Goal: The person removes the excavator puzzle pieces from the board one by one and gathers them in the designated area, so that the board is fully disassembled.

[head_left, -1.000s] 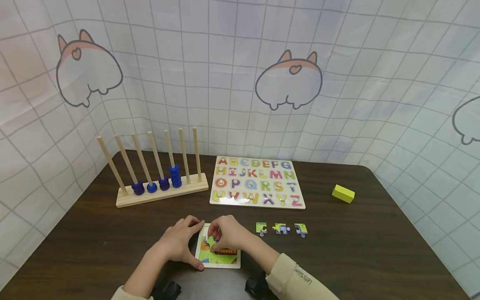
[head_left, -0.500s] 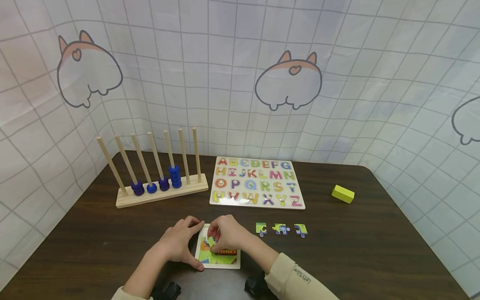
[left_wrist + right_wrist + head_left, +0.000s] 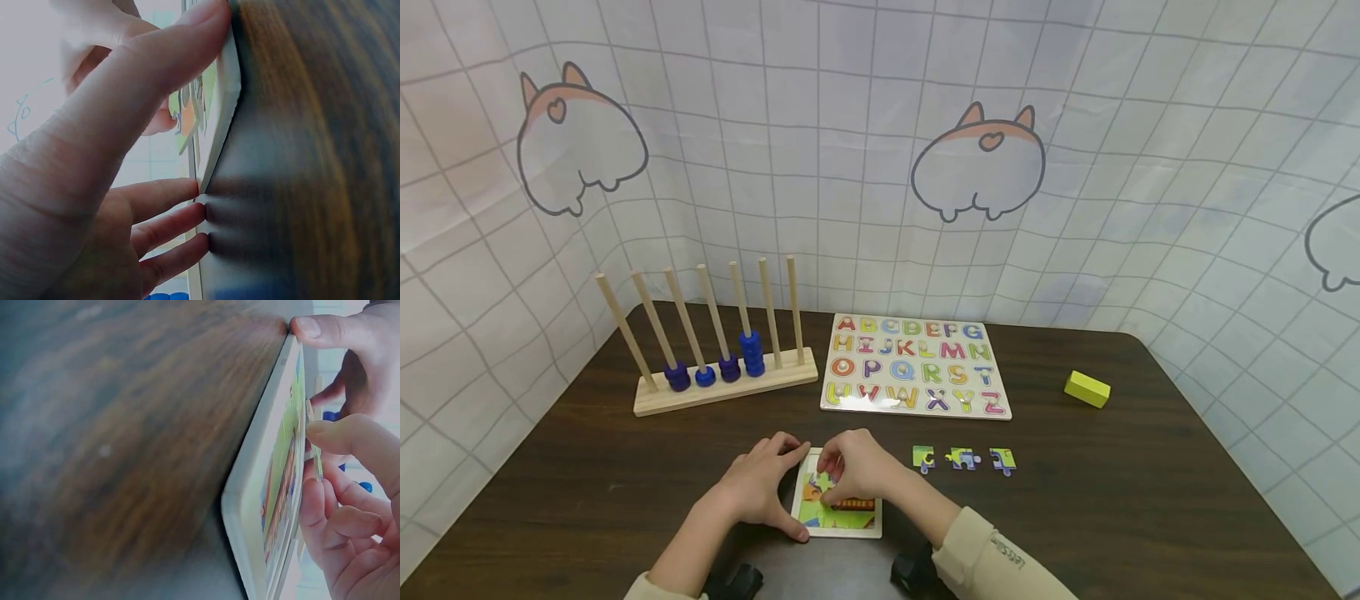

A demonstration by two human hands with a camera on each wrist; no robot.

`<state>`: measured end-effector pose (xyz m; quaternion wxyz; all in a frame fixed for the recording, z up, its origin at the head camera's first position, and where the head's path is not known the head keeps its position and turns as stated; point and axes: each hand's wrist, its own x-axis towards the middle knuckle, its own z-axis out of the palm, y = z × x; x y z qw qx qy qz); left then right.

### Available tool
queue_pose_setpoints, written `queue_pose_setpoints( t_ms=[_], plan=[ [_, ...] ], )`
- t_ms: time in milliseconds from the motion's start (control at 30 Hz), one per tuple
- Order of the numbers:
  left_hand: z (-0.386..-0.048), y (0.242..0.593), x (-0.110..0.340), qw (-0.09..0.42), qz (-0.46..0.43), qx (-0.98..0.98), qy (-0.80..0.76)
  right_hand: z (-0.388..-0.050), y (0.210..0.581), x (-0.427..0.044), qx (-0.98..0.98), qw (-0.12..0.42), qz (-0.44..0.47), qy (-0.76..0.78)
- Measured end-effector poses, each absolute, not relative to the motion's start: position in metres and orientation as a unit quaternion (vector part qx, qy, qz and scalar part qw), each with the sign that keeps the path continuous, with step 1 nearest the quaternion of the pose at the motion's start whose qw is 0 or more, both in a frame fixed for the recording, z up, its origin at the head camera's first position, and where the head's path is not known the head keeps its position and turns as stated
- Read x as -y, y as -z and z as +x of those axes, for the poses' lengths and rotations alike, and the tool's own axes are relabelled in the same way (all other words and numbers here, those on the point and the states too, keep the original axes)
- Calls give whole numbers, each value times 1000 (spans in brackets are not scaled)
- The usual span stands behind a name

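Note:
A small jigsaw puzzle tray (image 3: 842,532) with a pale wooden rim lies near the table's front. Its picture is partly filled with green, orange and red pieces. My left hand (image 3: 752,483) braces the tray's left side, thumb at the near corner and fingers along the far one; the fingers are fairly straight in the left wrist view. Over the tray, my right hand (image 3: 861,468) pinches a puzzle piece (image 3: 318,464) between thumb and fingertips. That piece is tilted and partly hidden. Three loose puzzle pieces, a left (image 3: 923,458), a middle (image 3: 962,458) and a right one (image 3: 1002,461), lie right of the tray.
Behind stands a wooden peg abacus (image 3: 730,392) with blue and purple rings. An alphabet puzzle board (image 3: 917,363) lies beside it. A yellow block (image 3: 1087,389) sits at the right of the dark table (image 3: 1120,500). A white gridded cloth (image 3: 820,167) encloses the back.
Hardly anything differs. Both hands stay at the tray, and the right hand still pinches the puzzle piece in about the same spot.

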<state>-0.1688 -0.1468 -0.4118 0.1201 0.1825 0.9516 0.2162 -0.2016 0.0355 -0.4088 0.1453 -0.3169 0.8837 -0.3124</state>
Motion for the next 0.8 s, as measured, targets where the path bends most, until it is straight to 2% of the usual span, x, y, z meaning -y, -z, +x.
queue_pose_setpoints(
  t_ms=[300,800],
  plan=[
    [-169,412,147,119,183,-952,-215,-201,408,-45,-879,143,-309,333],
    [-168,413,147,113,187,-952,-212,-199,407,-70,-878,108,-307,351]
  ],
)
